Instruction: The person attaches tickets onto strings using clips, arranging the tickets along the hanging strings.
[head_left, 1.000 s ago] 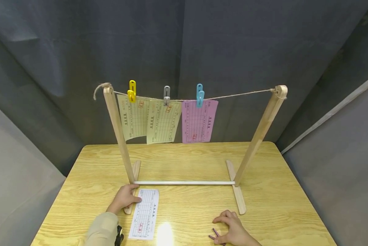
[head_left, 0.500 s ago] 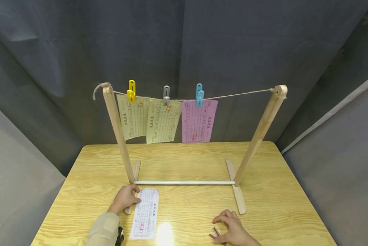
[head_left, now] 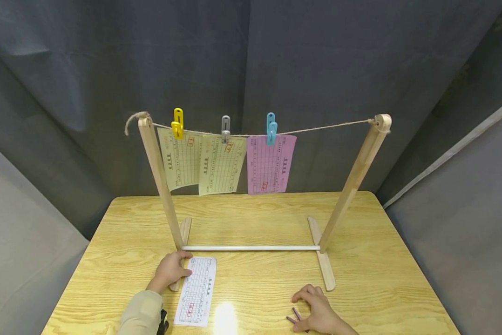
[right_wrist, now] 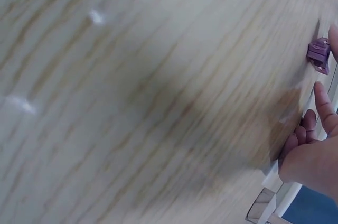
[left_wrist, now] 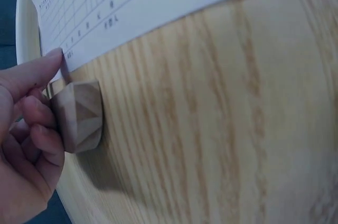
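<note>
Beside the rack's left foot [left_wrist: 82, 115], my left hand [head_left: 169, 270] lies at the upper left edge of a white printed slip [head_left: 196, 291]. The thumb [left_wrist: 42, 71] touches the slip's edge; the index finger reaches to its top corner, apart from the thumb. The other fingers curl next to the wooden foot. My right hand [head_left: 318, 309] rests low on the right, its thumb at a small purple clothespin [head_left: 297, 315] on the table. A gap separates that thumb and index finger in the right wrist view, where the clothespin [right_wrist: 318, 55] shows partly.
A wooden rack with posts [head_left: 160, 181] and a white crossbar [head_left: 251, 248] stands on the table [head_left: 251, 218]. On its string [head_left: 326, 127], yellow [head_left: 178, 124], grey [head_left: 226, 129] and blue [head_left: 271, 128] clothespins hold two yellow slips [head_left: 221, 165] and one pink slip [head_left: 269, 165].
The white slip's lower end has swung right, then back left. My left index finger has bent and straightened again near its top corner. The right hand has hardly moved.
</note>
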{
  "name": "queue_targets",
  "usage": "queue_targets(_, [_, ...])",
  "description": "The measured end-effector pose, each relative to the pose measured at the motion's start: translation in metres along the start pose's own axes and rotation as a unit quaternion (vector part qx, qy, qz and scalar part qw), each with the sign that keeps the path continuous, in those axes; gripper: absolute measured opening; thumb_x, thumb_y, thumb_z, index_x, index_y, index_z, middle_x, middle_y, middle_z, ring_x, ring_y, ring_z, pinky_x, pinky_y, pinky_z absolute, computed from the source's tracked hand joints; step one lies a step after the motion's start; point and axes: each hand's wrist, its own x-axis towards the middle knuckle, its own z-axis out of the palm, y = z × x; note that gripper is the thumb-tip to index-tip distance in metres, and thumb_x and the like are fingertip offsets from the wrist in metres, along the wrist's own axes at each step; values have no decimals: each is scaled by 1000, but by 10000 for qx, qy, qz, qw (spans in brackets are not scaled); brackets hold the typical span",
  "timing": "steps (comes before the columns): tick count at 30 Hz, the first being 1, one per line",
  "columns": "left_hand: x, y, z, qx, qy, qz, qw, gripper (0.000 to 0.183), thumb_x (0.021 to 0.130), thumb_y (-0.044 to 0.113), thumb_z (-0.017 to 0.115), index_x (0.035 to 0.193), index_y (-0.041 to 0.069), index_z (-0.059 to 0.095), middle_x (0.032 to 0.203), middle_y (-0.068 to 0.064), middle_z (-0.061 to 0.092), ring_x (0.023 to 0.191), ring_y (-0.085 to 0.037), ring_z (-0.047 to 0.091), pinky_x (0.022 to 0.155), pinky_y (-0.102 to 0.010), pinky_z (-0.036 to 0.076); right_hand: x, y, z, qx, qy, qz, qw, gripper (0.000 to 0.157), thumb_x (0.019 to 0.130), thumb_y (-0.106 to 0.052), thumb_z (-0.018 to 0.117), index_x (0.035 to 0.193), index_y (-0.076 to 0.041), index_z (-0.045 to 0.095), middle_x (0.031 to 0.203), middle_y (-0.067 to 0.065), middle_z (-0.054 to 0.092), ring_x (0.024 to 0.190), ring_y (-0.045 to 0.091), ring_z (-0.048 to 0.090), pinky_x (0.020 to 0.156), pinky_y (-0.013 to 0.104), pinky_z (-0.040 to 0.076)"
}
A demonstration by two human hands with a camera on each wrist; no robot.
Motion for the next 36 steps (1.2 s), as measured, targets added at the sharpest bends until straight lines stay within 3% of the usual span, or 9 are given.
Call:
queue_targets(5, [-1,1,0,-201,1,1,9998,26,66,6,78,87,6,64,58,2,46,52,-12,41,49,-27,35,3,-1,-1,-154,117,150,9997,43,55,-37,81,87,-21,58,92,-7,42,86,11,30,73,30,26])
queue_targets(8, [-1,0,1,-128,71,53,9999,20,65,7,79,75,7,61,57,4,43,50,-10,39,47,-25,33,3,-2,-1,-113,157,161,9997,38,57,-31,81,86,-20,59,91,-6,42,86,12,31,72,30,26])
queue_targets(13, [0,-3,3,-41,133,80,9999,27,65,9,78,61,10,52,56,3,41,50,-11,38,47,-25,30,4,-4,-1,17,291,131,9995,32,60,-18,78,88,-16,62,90,-4,46,85,13,32,72,29,28])
queue_targets(26, [-3,-3,2,-77,212,182,9996,29,69,9,75,56,12,49,56,3,40,54,-11,37,48,-24,29,6,-1,2,550,638,625,9945,28,72,-20,75,95,-9,65,95,-3,56,89,14,39,75,27,34])
queue_targets(32, [-3,-2,1,-250,171,249,9992,30,71,8,74,56,12,48,54,3,39,53,-11,37,48,-23,29,8,-3,-4,1335,609,1271,9810,31,76,-17,71,101,-2,62,101,4,59,97,21,44,86,31,40])
queue_targets(36, [-4,-1,0,-384,125,330,9986,29,71,6,74,55,11,49,51,5,37,49,-9,35,46,-21,28,9,-5,-8,1736,622,1437,9723,34,77,-12,70,104,5,59,101,9,60,98,25,50,87,38,43])
